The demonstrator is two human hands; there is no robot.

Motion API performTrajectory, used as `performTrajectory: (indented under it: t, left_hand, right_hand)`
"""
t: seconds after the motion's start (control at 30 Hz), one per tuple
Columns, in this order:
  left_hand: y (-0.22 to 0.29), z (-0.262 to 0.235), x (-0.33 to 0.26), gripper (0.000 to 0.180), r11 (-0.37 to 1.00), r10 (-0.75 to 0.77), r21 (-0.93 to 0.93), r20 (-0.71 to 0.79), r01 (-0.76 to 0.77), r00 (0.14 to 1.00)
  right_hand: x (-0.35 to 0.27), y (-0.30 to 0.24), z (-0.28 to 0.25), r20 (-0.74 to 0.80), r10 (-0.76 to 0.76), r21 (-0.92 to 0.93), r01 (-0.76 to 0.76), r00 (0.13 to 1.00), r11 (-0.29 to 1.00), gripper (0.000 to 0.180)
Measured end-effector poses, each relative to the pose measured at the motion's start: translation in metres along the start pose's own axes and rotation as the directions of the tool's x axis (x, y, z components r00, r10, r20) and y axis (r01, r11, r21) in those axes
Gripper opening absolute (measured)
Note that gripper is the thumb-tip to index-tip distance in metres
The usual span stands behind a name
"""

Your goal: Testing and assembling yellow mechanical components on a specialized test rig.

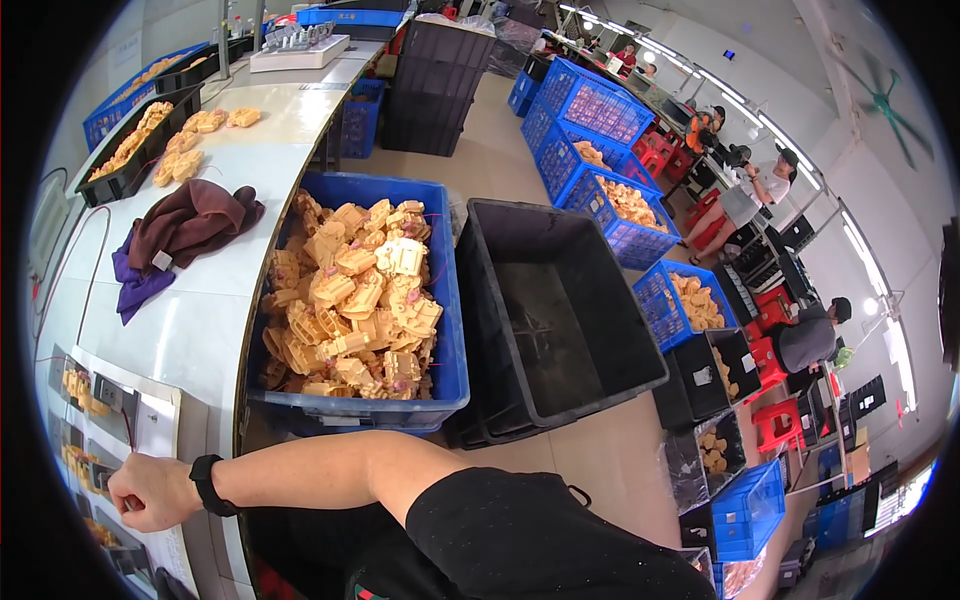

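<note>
Head view: R hand (155, 493), w/ black watch (212, 485) on wrist, is over the L side by the bench (215, 270). Fingers curled in; can't tell if they're clamped on anything. Nearest tan parts (80, 386) sit just beyond the hand, up & L. Big pile of tan parts (355, 290) is well apart, up & R, in blue crate (453, 300), next to black tub (610, 375).

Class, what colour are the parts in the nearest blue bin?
The parts are mostly tan; best in head view.
</note>
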State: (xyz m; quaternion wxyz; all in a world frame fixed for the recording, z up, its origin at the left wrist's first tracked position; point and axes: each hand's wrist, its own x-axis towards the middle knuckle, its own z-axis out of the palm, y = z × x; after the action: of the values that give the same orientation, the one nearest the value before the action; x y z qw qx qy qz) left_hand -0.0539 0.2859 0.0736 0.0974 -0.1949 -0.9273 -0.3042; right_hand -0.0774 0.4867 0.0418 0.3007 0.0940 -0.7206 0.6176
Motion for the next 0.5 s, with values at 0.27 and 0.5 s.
performTrajectory:
  t: [0.27, 0.5]
  left_hand:
    - [-0.0030, -0.0006, 0.0021, 0.033, 0.998, 0.045, 0.037, -0.008, -0.045, 0.999]
    - [0.0025, -0.0052, -0.0003, 0.035, 1.000, 0.001, 0.024, 0.039, -0.002, 0.999]
  right_hand:
    - [-0.0005, -0.0045, -0.0029, 0.034, 0.026, 0.005, -0.026, 0.999, 1.000, 0.014]
    - [-0.0011, -0.0032, -0.0009, 0.033, 0.034, 0.010, -0.034, 0.999, 0.999, 0.014]
